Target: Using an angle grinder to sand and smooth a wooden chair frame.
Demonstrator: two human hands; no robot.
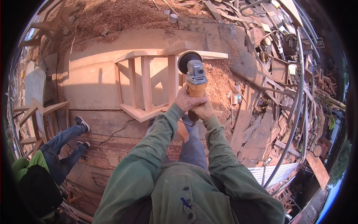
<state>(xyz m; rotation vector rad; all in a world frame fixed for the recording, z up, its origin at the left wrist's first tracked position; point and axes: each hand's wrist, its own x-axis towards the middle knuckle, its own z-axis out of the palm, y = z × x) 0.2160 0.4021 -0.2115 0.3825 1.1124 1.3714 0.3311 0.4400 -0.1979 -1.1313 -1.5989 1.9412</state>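
Observation:
An angle grinder [195, 72] with a yellow body, grey head and round black disc points away from me, over the right part of a pale wooden frame [145, 82] with several slats, which lies on boards. My left hand [185, 99] is closed round the grinder's body from the left. My right hand [202, 109] grips it a little lower, toward the rear. The grinder partly hides the frame behind it; whether the disc touches the wood I cannot tell.
Another person [57, 153] in dark trousers is at the lower left, beside more wooden frames [50, 108]. A cord [108, 138] crosses the boards. Sawdust [91, 16] lies beyond the frame. Scrap wood [261, 33] and curved metal pipes [298, 56] fill the right side.

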